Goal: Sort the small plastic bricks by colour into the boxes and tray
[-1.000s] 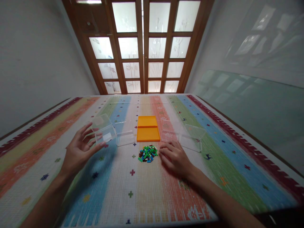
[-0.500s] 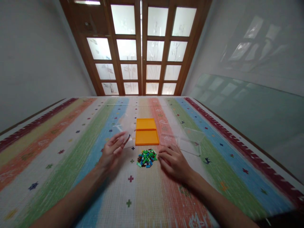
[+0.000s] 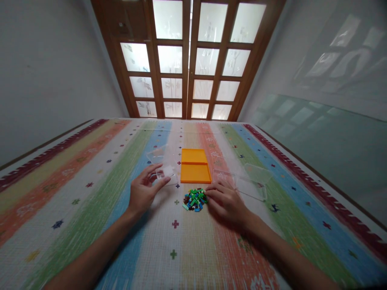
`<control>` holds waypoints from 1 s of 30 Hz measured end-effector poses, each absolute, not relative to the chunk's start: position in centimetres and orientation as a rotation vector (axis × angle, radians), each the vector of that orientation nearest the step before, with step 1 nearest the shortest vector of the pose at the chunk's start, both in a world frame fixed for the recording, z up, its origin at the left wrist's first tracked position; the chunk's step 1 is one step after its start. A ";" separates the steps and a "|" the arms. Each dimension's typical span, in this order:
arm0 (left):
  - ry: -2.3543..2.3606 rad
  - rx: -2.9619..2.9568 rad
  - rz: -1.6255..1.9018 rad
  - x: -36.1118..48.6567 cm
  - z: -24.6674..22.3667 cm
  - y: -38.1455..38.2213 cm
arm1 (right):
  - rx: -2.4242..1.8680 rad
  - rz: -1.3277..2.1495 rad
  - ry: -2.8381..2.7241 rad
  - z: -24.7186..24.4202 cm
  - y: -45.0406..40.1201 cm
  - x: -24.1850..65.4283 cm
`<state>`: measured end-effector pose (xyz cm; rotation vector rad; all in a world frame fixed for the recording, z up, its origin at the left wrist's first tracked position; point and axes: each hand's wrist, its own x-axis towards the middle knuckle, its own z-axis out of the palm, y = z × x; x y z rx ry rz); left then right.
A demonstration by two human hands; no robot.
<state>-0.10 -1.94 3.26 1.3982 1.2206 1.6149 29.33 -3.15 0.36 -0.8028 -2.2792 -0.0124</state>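
Stripes of cream, coral, green, pale blue and maroon, printed with small crosses and animals, cover the tabletop (image 3: pixel 151 262). Closest in, between the two hands and nearer the right one, lies a loose heap of tiny plastic building bricks (image 3: pixel 194 200), mostly green, with blue, brown and white ones mixed in. The right hand (image 3: pixel 228 201) rests at the right edge of this heap, its fingers bent and their tips touching the outermost bricks; whether a brick is pinched between them, I cannot tell. The left hand (image 3: pixel 143 193) is to the left of the heap and well apart from it, grasping a small clear plastic box (image 3: pixel 165 175) with the thumb in front and the fingers behind. A white patch shows inside that box, and a transparent lid (image 3: pixel 157 154) lies just past the left fingertips.

Beyond the heap, in the gap between the hands, an orange rectangular plastic case (image 3: pixel 196 174) lies opened flat into two shallow halves. Past the right hand's knuckles is a partly hidden, see-through plastic tray (image 3: pixel 223 175), and farther to that hand's right sits another clear open box (image 3: pixel 250 189) with its lid raised behind it.

Far beyond both hands stand brown wooden doors (image 3: pixel 186 86) with frosted panes, flanked by pale walls (image 3: pixel 45 72).
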 end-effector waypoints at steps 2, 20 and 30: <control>1.167 1.391 1.644 0.0 3.2 -2.0 | -0.778 -0.019 -2.340 1.3 -2.3 28.9; 1.108 1.491 1.489 -0.4 1.5 -1.7 | -1.055 0.532 -3.029 5.5 3.3 24.0; 1.139 1.550 1.486 -0.2 1.7 -2.0 | -1.172 0.484 -3.057 6.2 3.6 24.5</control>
